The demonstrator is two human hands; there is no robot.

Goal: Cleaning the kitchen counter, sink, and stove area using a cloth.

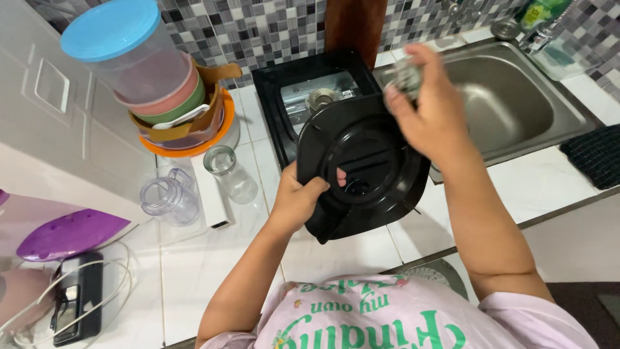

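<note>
My left hand grips the near-left edge of a black, rounded-square plastic lid and holds it tilted above the white tiled counter. My right hand is closed on a greyish scouring pad at the lid's upper right rim. Behind the lid stands an open black appliance body with a metal part visible inside.
A steel sink lies to the right, with a dark mat beside it. On the left are stacked bowls under a container with a blue lid, two clear jars, a purple iron and a cord.
</note>
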